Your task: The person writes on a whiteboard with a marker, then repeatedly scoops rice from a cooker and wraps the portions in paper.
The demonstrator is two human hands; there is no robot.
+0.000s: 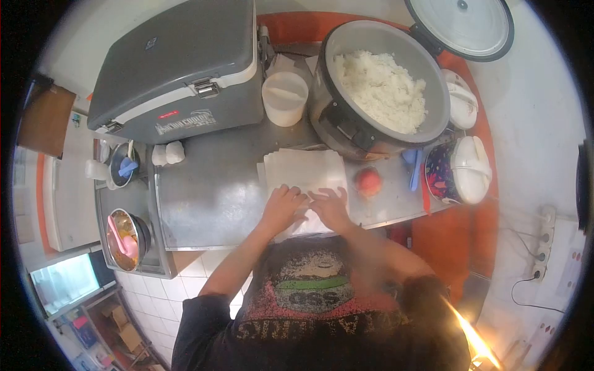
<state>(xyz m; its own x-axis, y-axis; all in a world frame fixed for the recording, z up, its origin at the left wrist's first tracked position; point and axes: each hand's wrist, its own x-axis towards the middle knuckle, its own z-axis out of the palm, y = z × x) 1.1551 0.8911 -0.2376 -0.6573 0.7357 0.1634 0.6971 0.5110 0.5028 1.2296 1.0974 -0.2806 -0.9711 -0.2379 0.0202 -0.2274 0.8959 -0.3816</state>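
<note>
A metal tabletop (207, 198) carries a latched grey cooler box (179, 71) at ten o'clock and an open-lidded rice cooker (359, 37) of white rice (380, 89) at one o'clock. Between and nearer lies a stack of paper sheets (303, 167). At its six o'clock the left hand (284, 207) and right hand (330, 207) touch the paper, fingers bent; whether either grip pinches a sheet, I cannot tell. At the stack's three o'clock sits a red round object (368, 181).

The paper (303, 167) is off-white, the rice (383, 89) white, the cooler (185, 49) grey with white trim (154, 103) and a red label (168, 114), the ladle (128, 247) pink, the paddle (414, 177) blue; the shirt (266, 309) is black with a green, red and pale print (315, 284), the tub (438, 176) dark with multicoloured patches
</note>
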